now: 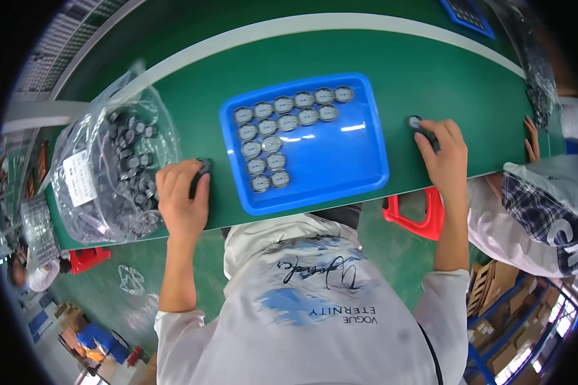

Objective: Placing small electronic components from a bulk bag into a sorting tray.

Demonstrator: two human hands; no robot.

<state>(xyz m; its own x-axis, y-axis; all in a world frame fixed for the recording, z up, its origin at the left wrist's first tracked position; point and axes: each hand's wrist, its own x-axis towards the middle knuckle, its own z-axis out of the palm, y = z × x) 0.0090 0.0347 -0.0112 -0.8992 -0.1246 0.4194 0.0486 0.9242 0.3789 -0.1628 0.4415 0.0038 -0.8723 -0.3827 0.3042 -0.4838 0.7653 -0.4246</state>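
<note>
A shallow blue tray [308, 206] lies on the green bench, with small round grey parts [283, 104] set in rows along its far and left sides. Left of the tray, my left hand [183, 192] is closed with thumb and fingers around a small dark round part [204, 166], just above the bench. To the tray's right, my right hand [444, 154] pinches another small dark round part [415, 121] between thumb and fingertips; its light face shows. At the left, a clear plastic bag [77, 215] with a white label holds a heap of loose similar parts [135, 160].
A pale raised strip [340, 23] runs along the bench's far side, with another blue tray [467, 16] beyond it. On the right sits a co-worker, one hand [532, 138] at the bench edge near a bag of dark parts [539, 96]. A red stool [416, 218] stands below.
</note>
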